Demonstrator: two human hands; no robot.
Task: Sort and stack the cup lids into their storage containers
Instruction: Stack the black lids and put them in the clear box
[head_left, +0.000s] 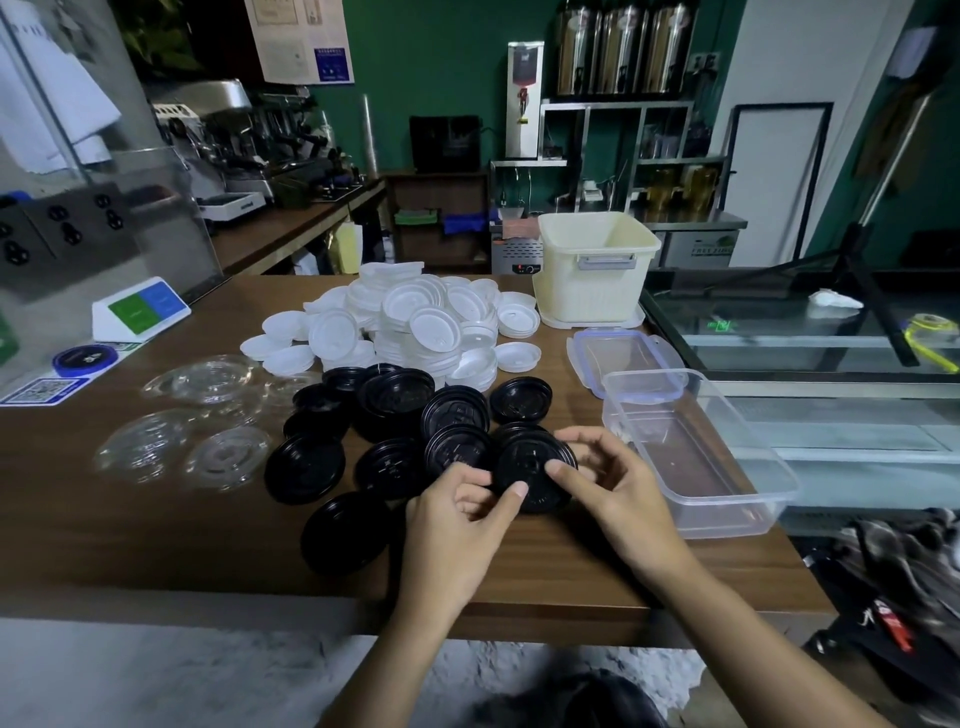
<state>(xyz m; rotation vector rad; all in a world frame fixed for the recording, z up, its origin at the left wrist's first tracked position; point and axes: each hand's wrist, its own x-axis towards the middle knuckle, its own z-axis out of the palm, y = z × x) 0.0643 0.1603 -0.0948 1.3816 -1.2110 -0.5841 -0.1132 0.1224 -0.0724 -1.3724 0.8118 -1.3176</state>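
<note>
Both hands hold one black lid (532, 462) just above the wooden table (156, 545). My left hand (462, 514) pinches its left rim; my right hand (608, 478) grips its right side with the thumb on top. Several more black lids (395, 400) lie scattered around it. A heap of white lids (415, 322) sits behind them, and several clear lids (208, 415) lie at the left. A clear rectangular container (748, 483) stands open at the right, its lid (623, 353) lying behind it. A cream bin (592, 291) stands at the back right.
A white sign with green and blue panels (140, 309) and a blue round sticker (85, 359) sit at the table's left rear. A glass display case (810, 332) adjoins the table on the right. A coffee counter with machines runs along the back left.
</note>
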